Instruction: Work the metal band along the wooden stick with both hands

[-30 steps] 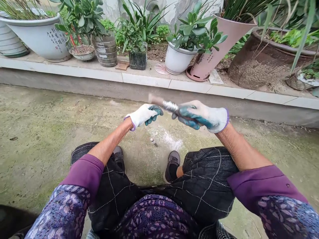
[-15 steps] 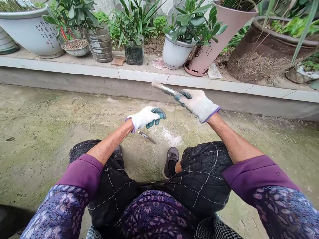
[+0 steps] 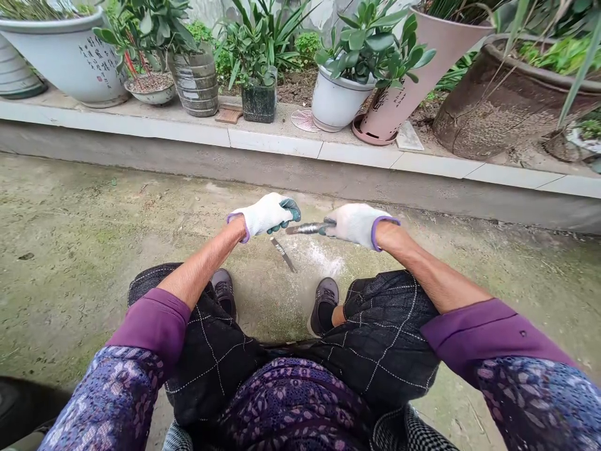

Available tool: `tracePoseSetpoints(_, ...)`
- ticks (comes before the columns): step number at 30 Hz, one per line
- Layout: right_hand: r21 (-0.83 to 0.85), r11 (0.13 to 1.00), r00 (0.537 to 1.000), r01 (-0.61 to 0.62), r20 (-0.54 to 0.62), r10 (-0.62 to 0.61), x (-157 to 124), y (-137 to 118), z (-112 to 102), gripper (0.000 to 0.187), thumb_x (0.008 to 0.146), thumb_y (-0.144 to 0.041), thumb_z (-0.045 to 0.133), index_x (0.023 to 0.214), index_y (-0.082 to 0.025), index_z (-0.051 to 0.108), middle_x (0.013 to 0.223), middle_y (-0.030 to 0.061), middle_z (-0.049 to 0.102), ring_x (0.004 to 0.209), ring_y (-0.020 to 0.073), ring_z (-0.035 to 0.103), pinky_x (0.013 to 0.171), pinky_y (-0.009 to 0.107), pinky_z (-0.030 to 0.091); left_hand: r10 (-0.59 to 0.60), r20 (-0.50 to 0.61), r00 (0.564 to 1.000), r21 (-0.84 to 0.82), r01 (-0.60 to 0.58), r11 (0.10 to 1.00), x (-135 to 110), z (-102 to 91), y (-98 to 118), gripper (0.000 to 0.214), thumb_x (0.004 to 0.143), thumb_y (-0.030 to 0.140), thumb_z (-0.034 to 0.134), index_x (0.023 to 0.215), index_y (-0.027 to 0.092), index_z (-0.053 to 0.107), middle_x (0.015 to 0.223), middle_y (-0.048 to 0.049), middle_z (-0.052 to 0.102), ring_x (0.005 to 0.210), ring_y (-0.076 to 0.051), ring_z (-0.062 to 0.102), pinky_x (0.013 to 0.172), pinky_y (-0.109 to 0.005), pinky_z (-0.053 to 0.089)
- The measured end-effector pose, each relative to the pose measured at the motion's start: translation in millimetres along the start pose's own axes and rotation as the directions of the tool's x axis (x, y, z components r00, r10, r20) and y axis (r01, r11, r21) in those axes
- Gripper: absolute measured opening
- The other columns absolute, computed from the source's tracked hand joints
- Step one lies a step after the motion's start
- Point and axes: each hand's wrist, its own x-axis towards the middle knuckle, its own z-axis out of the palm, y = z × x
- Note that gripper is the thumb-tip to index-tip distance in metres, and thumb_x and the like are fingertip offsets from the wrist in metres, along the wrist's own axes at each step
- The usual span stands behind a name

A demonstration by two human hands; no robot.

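As the right grip [image 3: 355, 225] is shut around a silver-banded rod [image 3: 306, 229], both hands sit low over the mossy concrete [image 3: 117, 207].
Rod lies roughly level, its far end pointing toward the left grip [image 3: 265, 214], which is half curled with nothing visible in it. Narrow steel blade [image 3: 282, 255] slants just below those fingers, beside white powder [image 3: 322, 258]; cannot tell if they touch.

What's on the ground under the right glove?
Below the right glove lies mossy concrete dusted with white powder; the glove and the metal rod it grips hide the patch straight beneath them.
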Motion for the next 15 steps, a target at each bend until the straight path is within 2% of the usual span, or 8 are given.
tracePoseSetpoints(4, -0.151, 0.982, 0.980, -0.114, -0.182, 0.086, 10, 13, -12, 0.028, 0.085, -0.047, 0.058, 0.082, -0.021, 0.067, 0.070, 0.0062, 0.061, 0.060, 0.0178, 0.052, 0.054, 0.030, 0.033, 0.009, 0.013, 1.000, -0.124, -0.007, 0.992, 0, 10.2, 3, 0.023, 0.080, 0.017, 0.056, 0.096, 0.013, 0.072, 0.067, -0.0004, 0.065, 0.038, -0.005, 0.043, 0.037, -0.018, 0.035)
tracePoseSetpoints(6, -0.056, 0.993, 0.957, -0.106, -0.277, 0.087, 8, 14, -18, 0.030, 0.086, -0.049, 0.056, 0.083, -0.021, 0.066, 0.069, 0.0044, 0.059, 0.058, 0.0154, 0.050, 0.052, 0.028, 0.033, 0.024, 0.034, 0.999, -0.181, -0.017, 0.983, 1, 11.6, 5, 0.028, 0.081, 0.016, 0.054, 0.102, 0.012, 0.072, 0.074, -0.0027, 0.069, 0.039, -0.005, 0.044, 0.037, -0.019, 0.036)
tracePoseSetpoints(8, 0.197, 0.979, 0.941, -0.058, -0.316, 0.119, 1, 9, -22, 0.031, 0.086, -0.049, 0.058, 0.082, -0.019, 0.066, 0.065, 0.0023, 0.056, 0.053, 0.0122, 0.046, 0.047, 0.026, 0.034, 0.039, 0.046, 0.998, -0.222, -0.028, 0.975, 3, 11.5, 5, 0.029, 0.082, 0.018, 0.054, 0.104, 0.012, 0.072, 0.077, -0.0038, 0.071, 0.039, -0.005, 0.044, 0.036, -0.019, 0.036)
tracePoseSetpoints(9, 0.363, 0.932, 0.945, -0.015, -0.299, 0.132, -3, 5, -24, 0.032, 0.086, -0.049, 0.059, 0.084, -0.018, 0.066, 0.063, 0.0012, 0.054, 0.050, 0.0108, 0.044, 0.044, 0.025, 0.034, 0.042, 0.047, 0.998, -0.234, -0.029, 0.972, 4, 11.3, 5, 0.028, 0.082, 0.019, 0.054, 0.103, 0.012, 0.072, 0.077, -0.0038, 0.071, 0.038, -0.005, 0.043, 0.036, -0.020, 0.036)
tracePoseSetpoints(11, 0.656, 0.751, 0.972, 0.070, -0.214, 0.096, -13, -1, -29, 0.036, 0.086, -0.051, 0.060, 0.089, -0.016, 0.066, 0.059, -0.0014, 0.051, 0.045, 0.0088, 0.041, 0.038, 0.023, 0.034, 0.028, 0.039, 0.999, -0.236, -0.018, 0.972, 5, 10.9, 3, 0.025, 0.082, 0.019, 0.056, 0.099, 0.012, 0.072, 0.074, -0.0027, 0.070, 0.037, -0.004, 0.042, 0.035, -0.019, 0.034)
tracePoseSetpoints(13, 0.789, 0.605, 0.994, 0.108, -0.101, -0.045, -22, -5, -32, 0.043, 0.085, -0.054, 0.061, 0.095, -0.013, 0.067, 0.055, -0.0033, 0.049, 0.041, 0.0076, 0.039, 0.034, 0.022, 0.032, -0.001, 0.019, 1.000, -0.212, 0.005, 0.977, 6, 10.2, 0, 0.022, 0.080, 0.019, 0.057, 0.094, 0.012, 0.072, 0.067, -0.0008, 0.066, 0.037, -0.004, 0.041, 0.035, -0.019, 0.033)
tracePoseSetpoints(14, 0.802, 0.589, 0.991, 0.102, -0.029, -0.132, -25, -6, -33, 0.045, 0.083, -0.056, 0.062, 0.096, -0.012, 0.067, 0.054, -0.0037, 0.050, 0.039, 0.0072, 0.039, 0.033, 0.022, 0.032, -0.015, -0.006, 1.000, -0.194, 0.014, 0.981, 6, 9.5, -2, 0.020, 0.080, 0.018, 0.057, 0.091, 0.013, 0.072, 0.063, 0.0000, 0.063, 0.037, -0.005, 0.041, 0.036, -0.019, 0.032)
tracePoseSetpoints(15, 0.788, 0.610, 0.976, 0.085, 0.057, -0.209, -27, -7, -32, 0.046, 0.081, -0.056, 0.065, 0.095, -0.012, 0.068, 0.054, -0.0035, 0.051, 0.038, 0.0069, 0.039, 0.033, 0.021, 0.032, -0.021, -0.038, 0.999, -0.179, 0.014, 0.984, 7, 8.3, -3, 0.019, 0.079, 0.018, 0.057, 0.089, 0.013, 0.072, 0.061, 0.0006, 0.061, 0.038, -0.005, 0.041, 0.036, -0.019, 0.032)
